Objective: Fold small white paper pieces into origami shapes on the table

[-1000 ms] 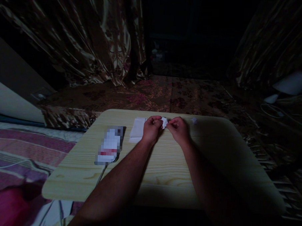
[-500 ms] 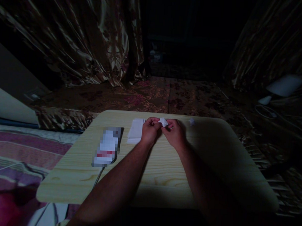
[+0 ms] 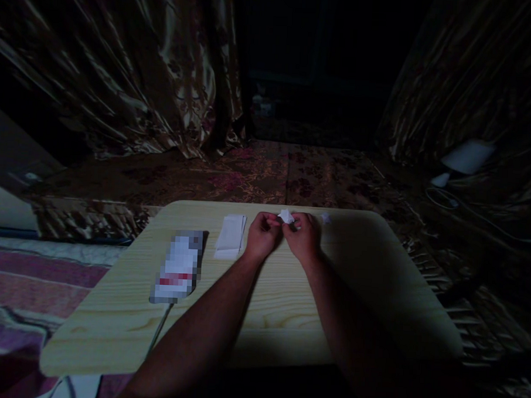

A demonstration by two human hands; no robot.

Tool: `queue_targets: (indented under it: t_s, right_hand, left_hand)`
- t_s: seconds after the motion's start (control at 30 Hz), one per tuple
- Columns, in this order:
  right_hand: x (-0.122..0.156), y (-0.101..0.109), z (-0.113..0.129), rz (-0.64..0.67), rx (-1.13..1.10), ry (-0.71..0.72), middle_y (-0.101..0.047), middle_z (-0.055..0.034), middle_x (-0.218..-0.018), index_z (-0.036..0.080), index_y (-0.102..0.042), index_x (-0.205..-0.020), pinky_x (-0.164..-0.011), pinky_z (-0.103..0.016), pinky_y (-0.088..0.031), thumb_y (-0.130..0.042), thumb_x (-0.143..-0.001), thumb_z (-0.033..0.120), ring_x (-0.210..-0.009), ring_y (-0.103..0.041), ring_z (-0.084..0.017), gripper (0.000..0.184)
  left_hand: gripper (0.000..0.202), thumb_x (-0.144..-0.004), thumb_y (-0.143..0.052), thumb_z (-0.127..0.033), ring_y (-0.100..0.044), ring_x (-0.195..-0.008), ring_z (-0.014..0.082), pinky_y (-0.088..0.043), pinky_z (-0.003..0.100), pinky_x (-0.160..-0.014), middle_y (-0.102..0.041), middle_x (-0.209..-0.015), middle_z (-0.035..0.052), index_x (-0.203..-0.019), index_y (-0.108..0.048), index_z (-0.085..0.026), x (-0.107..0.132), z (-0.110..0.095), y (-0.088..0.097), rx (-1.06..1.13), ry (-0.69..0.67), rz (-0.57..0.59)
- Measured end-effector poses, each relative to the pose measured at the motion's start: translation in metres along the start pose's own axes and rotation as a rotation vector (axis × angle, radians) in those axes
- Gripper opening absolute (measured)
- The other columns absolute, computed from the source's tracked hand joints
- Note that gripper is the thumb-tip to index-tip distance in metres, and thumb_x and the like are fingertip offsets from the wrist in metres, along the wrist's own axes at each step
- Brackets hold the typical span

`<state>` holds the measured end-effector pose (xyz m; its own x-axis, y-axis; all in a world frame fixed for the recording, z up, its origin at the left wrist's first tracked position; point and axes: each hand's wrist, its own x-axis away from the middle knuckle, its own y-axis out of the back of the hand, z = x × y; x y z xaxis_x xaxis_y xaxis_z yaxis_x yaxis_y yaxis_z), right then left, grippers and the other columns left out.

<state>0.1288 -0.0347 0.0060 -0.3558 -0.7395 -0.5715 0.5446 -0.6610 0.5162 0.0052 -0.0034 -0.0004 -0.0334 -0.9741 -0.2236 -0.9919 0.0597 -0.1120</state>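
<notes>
My left hand (image 3: 261, 236) and my right hand (image 3: 303, 239) meet near the far edge of a light wooden table (image 3: 367, 297). Both are closed in a pinch on one small white piece of paper (image 3: 286, 216) held between them, just above the tabletop. A stack of white paper slips (image 3: 230, 235) lies flat immediately left of my left hand. A second small white folded paper piece (image 3: 325, 218) rests on the table just right of my right hand.
A phone (image 3: 177, 268) with a cable lies on the left of the table. A striped blanket (image 3: 33, 283) lies at the left. Patterned carpet and shiny curtains (image 3: 134, 82) are beyond the table. A white object (image 3: 466, 156) and a cord lie at the far right.
My hands have drawn closer together around the small paper piece and turned it between the fingers. The view has shifted, so the table sits lower and further left.
</notes>
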Motion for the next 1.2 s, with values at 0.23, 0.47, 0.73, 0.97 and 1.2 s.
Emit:
queue_targets:
  t_s: [0.23, 0.47, 0.73, 0.97, 1.2]
  right_hand:
    - [-0.009, 0.006, -0.01, -0.083, 0.095, -0.135, -0.065, -0.007, -0.088, 0.02, -0.062, -0.091, -0.076, -0.032, -0.043, -0.063, -0.074, 0.032, -0.082, -0.057, -0.021, 0.021]
    - [-0.017, 0.022, -0.013, -0.097, 0.198, -0.217, -0.067, -0.0079, -0.089, 0.021, -0.063, -0.089, -0.078, -0.033, -0.042, -0.061, -0.075, 0.035, -0.086, -0.058, -0.022, 0.019]
    - [-0.043, 0.06, -0.051, -0.085, 0.314, -0.371, -0.068, -0.0102, -0.095, 0.021, -0.065, -0.091, -0.07, -0.032, -0.045, -0.059, -0.077, 0.038, -0.084, -0.061, -0.023, 0.024]
    - [-0.057, 0.098, -0.098, 0.082, 0.499, -0.453, -0.069, -0.0136, -0.104, 0.017, -0.066, -0.104, -0.084, -0.034, -0.046, -0.06, -0.077, 0.044, -0.097, -0.063, -0.025, 0.038]
    - [-0.061, 0.1, -0.105, 0.244, 0.597, -0.456, -0.07, -0.0183, -0.105, 0.013, -0.068, -0.106, -0.088, -0.037, -0.047, -0.059, -0.08, 0.049, -0.099, -0.065, -0.029, 0.046]
  left_hand:
    - [0.02, -0.061, -0.061, -0.01, -0.055, -0.065, 0.0163, -0.042, 0.028, -0.07, -0.065, -0.073, 0.0018, -0.076, -0.067, -0.022, 0.01, -0.009, -0.006, -0.288, -0.16, 0.11]
    - [0.021, -0.065, -0.061, -0.018, -0.062, -0.089, 0.0276, -0.044, 0.039, -0.091, -0.072, -0.092, 0.0071, -0.082, -0.071, -0.025, 0.007, -0.002, -0.008, -0.632, -0.338, 0.222]
    - [0.019, -0.071, -0.061, -0.026, -0.064, -0.098, 0.0273, -0.044, 0.04, -0.096, -0.073, -0.1, 0.0063, -0.086, -0.071, -0.023, 0.003, 0.005, -0.006, -0.731, -0.343, 0.271]
    - [0.024, -0.078, -0.056, -0.032, -0.064, -0.102, 0.0237, -0.047, 0.037, -0.096, -0.072, -0.107, 0.0046, -0.094, -0.07, -0.021, -0.002, 0.011, -0.005, -0.837, -0.325, 0.321]
    - [0.023, -0.079, -0.057, -0.034, -0.065, -0.099, 0.0234, -0.048, 0.037, -0.096, -0.073, -0.103, 0.0044, -0.093, -0.071, -0.022, -0.001, 0.013, -0.005, -0.857, -0.313, 0.301]
